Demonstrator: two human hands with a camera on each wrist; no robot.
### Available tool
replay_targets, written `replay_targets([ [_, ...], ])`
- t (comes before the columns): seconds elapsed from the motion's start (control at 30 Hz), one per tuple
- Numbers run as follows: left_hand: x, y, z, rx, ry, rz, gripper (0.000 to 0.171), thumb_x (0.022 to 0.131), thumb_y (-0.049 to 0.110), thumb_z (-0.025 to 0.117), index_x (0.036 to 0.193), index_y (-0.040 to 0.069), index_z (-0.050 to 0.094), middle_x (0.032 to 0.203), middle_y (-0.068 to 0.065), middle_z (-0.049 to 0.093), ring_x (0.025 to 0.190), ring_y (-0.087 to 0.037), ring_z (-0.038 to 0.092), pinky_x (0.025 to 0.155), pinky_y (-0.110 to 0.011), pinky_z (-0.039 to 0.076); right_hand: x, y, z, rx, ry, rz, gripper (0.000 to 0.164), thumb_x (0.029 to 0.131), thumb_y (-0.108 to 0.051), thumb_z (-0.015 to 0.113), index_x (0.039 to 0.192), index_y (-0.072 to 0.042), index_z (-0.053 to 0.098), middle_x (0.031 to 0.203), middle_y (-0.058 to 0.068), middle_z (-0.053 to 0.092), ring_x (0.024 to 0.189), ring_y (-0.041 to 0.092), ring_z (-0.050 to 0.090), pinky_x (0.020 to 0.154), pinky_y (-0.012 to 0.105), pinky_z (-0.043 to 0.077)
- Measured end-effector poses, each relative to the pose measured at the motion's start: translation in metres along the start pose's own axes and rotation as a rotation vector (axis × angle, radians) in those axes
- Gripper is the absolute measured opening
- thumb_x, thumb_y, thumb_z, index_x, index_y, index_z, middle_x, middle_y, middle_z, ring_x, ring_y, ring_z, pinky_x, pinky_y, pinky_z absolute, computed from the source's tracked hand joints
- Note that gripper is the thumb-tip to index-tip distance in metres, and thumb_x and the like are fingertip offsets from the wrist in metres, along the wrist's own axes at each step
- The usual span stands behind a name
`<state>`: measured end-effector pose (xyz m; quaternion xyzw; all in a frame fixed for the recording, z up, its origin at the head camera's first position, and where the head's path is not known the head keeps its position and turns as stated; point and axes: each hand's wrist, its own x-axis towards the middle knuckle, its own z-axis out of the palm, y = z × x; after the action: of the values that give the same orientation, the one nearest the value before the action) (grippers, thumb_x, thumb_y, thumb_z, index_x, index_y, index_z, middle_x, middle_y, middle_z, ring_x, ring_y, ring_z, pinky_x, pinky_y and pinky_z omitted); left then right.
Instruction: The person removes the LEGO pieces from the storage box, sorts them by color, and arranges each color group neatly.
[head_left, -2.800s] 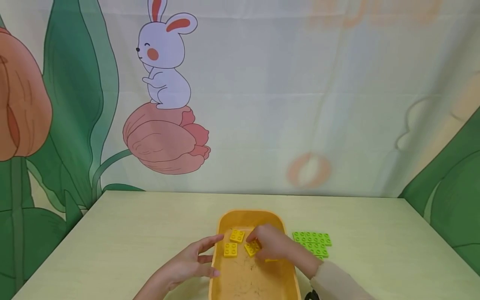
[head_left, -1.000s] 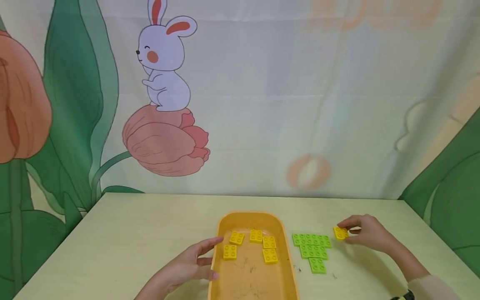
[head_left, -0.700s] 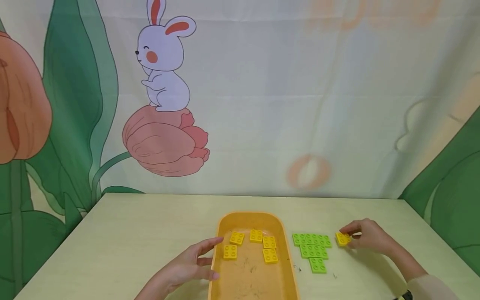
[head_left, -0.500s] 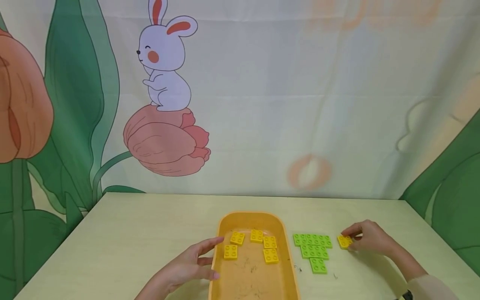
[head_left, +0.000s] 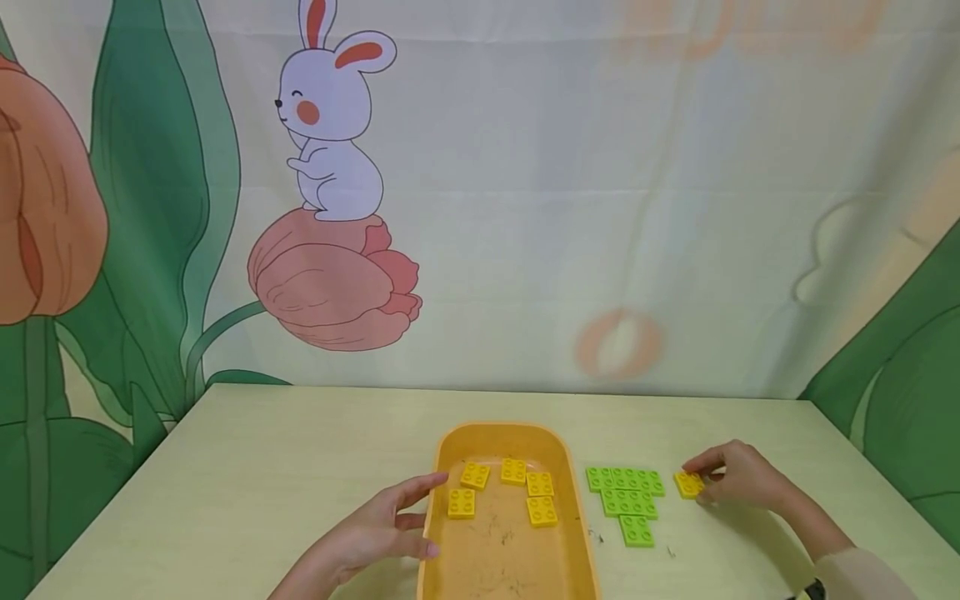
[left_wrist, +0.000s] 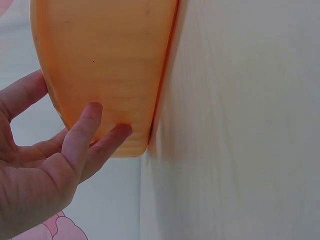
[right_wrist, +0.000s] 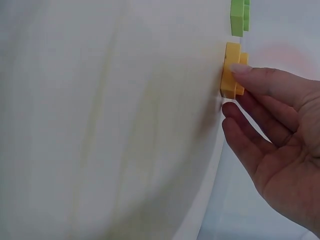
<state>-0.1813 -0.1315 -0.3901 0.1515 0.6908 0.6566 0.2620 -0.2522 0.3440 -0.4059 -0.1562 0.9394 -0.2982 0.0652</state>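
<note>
My right hand (head_left: 742, 477) pinches a small yellow toy building block (head_left: 687, 484) between thumb and fingers. That block, studs up, is at the tabletop just right of the top row of green building blocks (head_left: 628, 502). In the right wrist view, the thumb lies on the near side of the yellow block (right_wrist: 230, 75), with a green block (right_wrist: 237, 17) a small gap beyond it. On the left, my left hand (head_left: 382, 525) touches the rim and outer wall of a yellow-orange plastic tray (head_left: 495, 429). Its fingers spread loosely along the tray's wall (left_wrist: 105, 50) in the left wrist view.
Several loose yellow blocks (head_left: 541, 512) lie in the tray's far half. The green blocks form three rows, narrowing toward the near side. Dark specks mark the tray's floor and the table (head_left: 315, 450). A printed curtain (head_left: 510, 208) hangs behind the table's far edge.
The right hand has left the tray, carried a yellow block right past the green blocks and lowered it to the table. The left hand has stayed at the tray.
</note>
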Motion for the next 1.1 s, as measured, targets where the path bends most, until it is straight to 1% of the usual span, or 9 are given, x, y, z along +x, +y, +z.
replay_targets([
  [0.17, 0.000, 0.000, 0.000, -0.005, -0.004, -0.005, 0.082, 0.077, 0.001, 0.070, 0.142, -0.001, 0.021, 0.145, -0.031, 0.012, 0.121, -0.041, 0.041, 0.086, -0.041, 0.048, -0.003, -0.004, -0.005, 0.021, 0.010, 0.011, 0.042, 0.067, -0.007, 0.078, 0.104, 0.007, 0.065, 0.100, 0.017, 0.065, 0.089, 0.027, 0.059, 0.073, 0.035, 0.052],
  [0.27, -0.001, 0.000, -0.001, -0.006, -0.005, -0.004, 0.082, 0.077, 0.001, 0.070, 0.143, -0.001, 0.021, 0.145, -0.031, 0.012, 0.121, -0.041, 0.041, 0.086, -0.041, 0.048, -0.005, -0.011, -0.009, 0.061, 0.015, -0.009, 0.044, 0.071, -0.008, 0.076, 0.108, 0.009, 0.062, 0.105, 0.022, 0.063, 0.092, 0.031, 0.060, 0.076, 0.036, 0.052],
  [0.4, -0.001, -0.001, -0.001, 0.005, -0.002, -0.004, 0.082, 0.077, 0.000, 0.070, 0.143, -0.001, 0.021, 0.145, -0.031, 0.011, 0.120, -0.041, 0.042, 0.085, -0.041, 0.049, -0.007, -0.032, -0.011, 0.125, 0.019, -0.056, 0.047, 0.074, -0.009, 0.074, 0.113, 0.011, 0.058, 0.111, 0.026, 0.059, 0.097, 0.035, 0.059, 0.078, 0.034, 0.052],
  [0.53, -0.002, -0.001, -0.002, 0.015, 0.000, -0.002, 0.082, 0.077, 0.000, 0.070, 0.143, 0.000, 0.021, 0.145, -0.031, 0.012, 0.121, -0.043, 0.040, 0.085, -0.042, 0.049, -0.007, -0.060, -0.008, 0.148, 0.025, -0.105, 0.047, 0.075, -0.010, 0.073, 0.114, 0.010, 0.057, 0.113, 0.026, 0.058, 0.100, 0.036, 0.058, 0.080, 0.035, 0.051],
  [0.77, -0.001, -0.002, -0.001, 0.028, 0.010, -0.010, 0.082, 0.077, 0.000, 0.070, 0.143, 0.000, 0.021, 0.145, -0.031, 0.013, 0.120, -0.042, 0.041, 0.085, -0.042, 0.049, -0.003, -0.111, 0.009, 0.197, -0.007, -0.200, 0.044, 0.075, -0.010, 0.073, 0.114, 0.008, 0.059, 0.113, 0.022, 0.060, 0.101, 0.037, 0.057, 0.083, 0.037, 0.050],
  [0.93, -0.002, -0.002, -0.001, 0.024, 0.004, -0.010, 0.082, 0.077, 0.000, 0.070, 0.143, 0.000, 0.021, 0.145, -0.031, 0.013, 0.120, -0.042, 0.041, 0.085, -0.042, 0.049, 0.003, -0.138, 0.026, 0.207, -0.043, -0.263, 0.044, 0.075, -0.013, 0.074, 0.113, 0.006, 0.060, 0.112, 0.020, 0.060, 0.099, 0.032, 0.059, 0.083, 0.036, 0.050],
  [1.03, -0.002, -0.002, -0.001, 0.022, 0.003, -0.012, 0.082, 0.077, 0.000, 0.070, 0.143, 0.000, 0.022, 0.145, -0.031, 0.012, 0.120, -0.042, 0.042, 0.084, -0.042, 0.049, 0.007, -0.154, 0.038, 0.227, -0.074, -0.292, 0.043, 0.076, -0.015, 0.073, 0.113, 0.004, 0.060, 0.112, 0.018, 0.061, 0.100, 0.032, 0.058, 0.084, 0.036, 0.049],
  [1.1, -0.002, -0.002, 0.000, 0.022, 0.004, -0.015, 0.082, 0.077, -0.001, 0.070, 0.143, 0.000, 0.022, 0.145, -0.031, 0.012, 0.120, -0.042, 0.041, 0.085, -0.042, 0.049, 0.011, -0.165, 0.046, 0.239, -0.104, -0.306, 0.043, 0.076, -0.016, 0.073, 0.113, 0.002, 0.060, 0.112, 0.016, 0.061, 0.101, 0.033, 0.057, 0.085, 0.038, 0.048],
])
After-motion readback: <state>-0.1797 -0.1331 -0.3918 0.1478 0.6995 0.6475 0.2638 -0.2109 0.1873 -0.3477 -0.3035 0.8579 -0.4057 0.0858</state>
